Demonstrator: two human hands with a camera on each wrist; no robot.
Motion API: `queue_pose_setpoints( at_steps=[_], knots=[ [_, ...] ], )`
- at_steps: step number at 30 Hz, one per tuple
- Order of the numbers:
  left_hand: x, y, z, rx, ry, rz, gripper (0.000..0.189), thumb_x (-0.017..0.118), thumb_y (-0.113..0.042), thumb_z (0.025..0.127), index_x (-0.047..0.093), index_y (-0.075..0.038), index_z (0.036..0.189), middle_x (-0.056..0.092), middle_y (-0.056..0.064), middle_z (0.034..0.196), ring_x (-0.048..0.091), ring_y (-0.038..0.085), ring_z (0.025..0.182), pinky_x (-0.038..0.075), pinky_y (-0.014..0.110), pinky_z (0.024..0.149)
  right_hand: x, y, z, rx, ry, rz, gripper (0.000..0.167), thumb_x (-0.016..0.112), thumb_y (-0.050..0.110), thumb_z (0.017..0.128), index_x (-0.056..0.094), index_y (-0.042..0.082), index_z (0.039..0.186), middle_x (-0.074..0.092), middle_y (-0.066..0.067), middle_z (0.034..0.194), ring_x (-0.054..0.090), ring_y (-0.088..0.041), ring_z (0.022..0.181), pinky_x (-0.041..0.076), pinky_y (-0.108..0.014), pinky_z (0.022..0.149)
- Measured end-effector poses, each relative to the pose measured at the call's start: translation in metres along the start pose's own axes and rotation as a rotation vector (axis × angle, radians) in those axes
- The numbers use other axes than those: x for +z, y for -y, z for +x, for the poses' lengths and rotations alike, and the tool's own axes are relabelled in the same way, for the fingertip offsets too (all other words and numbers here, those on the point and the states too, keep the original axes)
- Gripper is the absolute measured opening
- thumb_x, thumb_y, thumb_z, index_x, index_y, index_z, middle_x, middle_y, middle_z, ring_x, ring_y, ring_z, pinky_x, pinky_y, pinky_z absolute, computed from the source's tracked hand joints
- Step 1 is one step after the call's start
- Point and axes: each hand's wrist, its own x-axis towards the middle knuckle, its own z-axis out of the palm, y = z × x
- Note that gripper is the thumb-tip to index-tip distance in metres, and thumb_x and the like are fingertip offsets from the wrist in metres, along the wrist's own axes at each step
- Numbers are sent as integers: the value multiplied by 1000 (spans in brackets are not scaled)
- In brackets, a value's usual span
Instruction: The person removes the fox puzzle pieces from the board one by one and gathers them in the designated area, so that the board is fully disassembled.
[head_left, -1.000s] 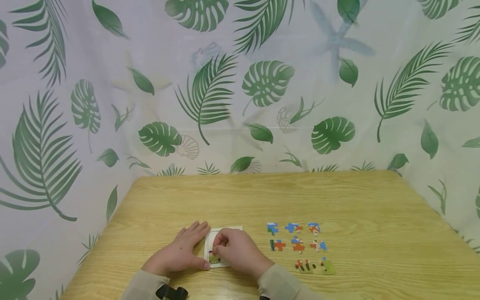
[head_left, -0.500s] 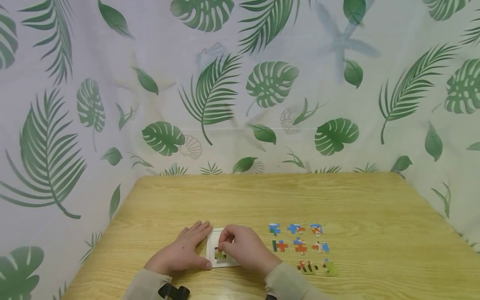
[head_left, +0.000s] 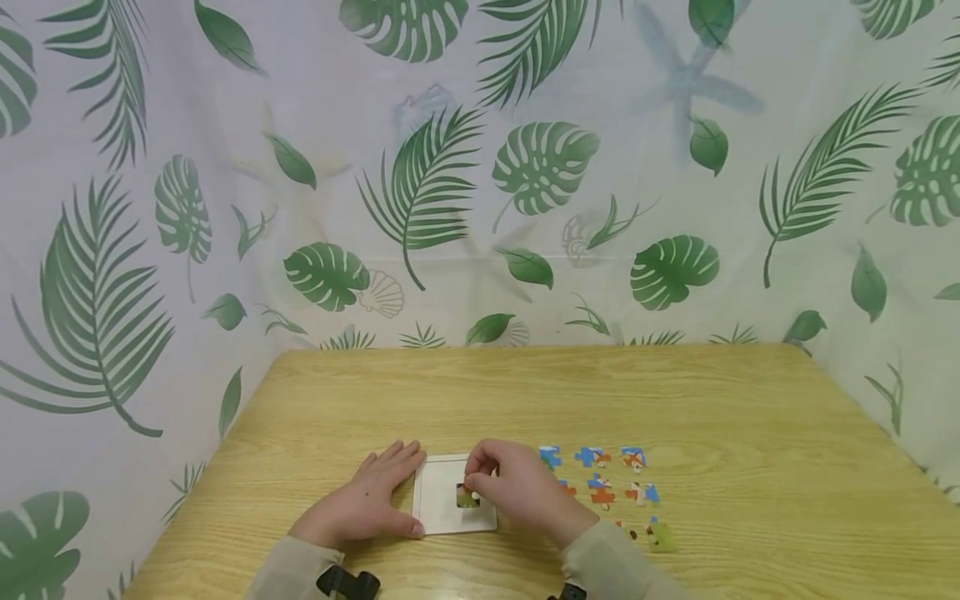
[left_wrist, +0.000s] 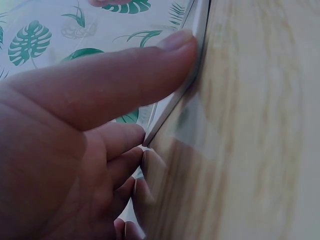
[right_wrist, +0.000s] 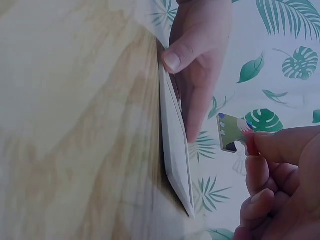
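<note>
A white shallow puzzle tray (head_left: 438,523) lies flat on the table in the head view. My left hand (head_left: 362,504) rests along its left side, fingers stretched out and thumb against the near left corner. Between thumb and forefinger, my right hand (head_left: 517,487) pinches a jigsaw piece (head_left: 468,497) with green and red print. In the right wrist view, that jigsaw piece (right_wrist: 230,131) is held up clear of the tray (right_wrist: 175,140). The left wrist view has my left thumb (left_wrist: 150,70) touching the tray's edge.
To the right of the tray, several loose jigsaw pieces (head_left: 633,458) lie in rough rows on the wooden table (head_left: 480,400). My right hand and wrist cover some of them. A leaf-printed curtain (head_left: 450,167) hangs behind the table.
My right hand has carried the pinched jigsaw piece from the tray's lower left rightward, to over its right half. My left hand has stayed at the tray's left side.
</note>
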Motion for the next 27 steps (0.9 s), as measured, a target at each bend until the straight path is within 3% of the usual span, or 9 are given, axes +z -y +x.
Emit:
queue_pose_setpoints(
  at_steps=[13, 20, 27],
  knots=[
    [1, 4, -1, 15, 7, -37, 105, 83, -45, 79, 30, -1, 159, 20, 16, 166, 8, 37, 154, 3, 61, 120, -28, -23, -22, -3, -10, 15, 9, 65, 12, 95, 65, 17, 88, 67, 7, 80, 52, -15, 66, 38, -26, 52],
    [1, 5, 0, 14, 12, -29, 106, 82, -47, 80, 29, -2, 159, 19, 15, 166, 8, 36, 154, 3, 60, 120, -42, -33, -32, 5, 26, 32, 9, 64, 12, 96, 65, 15, 88, 69, 6, 83, 55, -16, 69, 39, -25, 52],
    [1, 6, 0, 16, 12, -40, 107, 81, -50, 79, 29, -2, 159, 20, 16, 166, 8, 37, 154, 3, 61, 120, -51, -44, -40, 18, 43, -15, 11, 67, 13, 96, 65, 15, 86, 67, 7, 81, 52, -15, 69, 41, -26, 53]
  ],
)
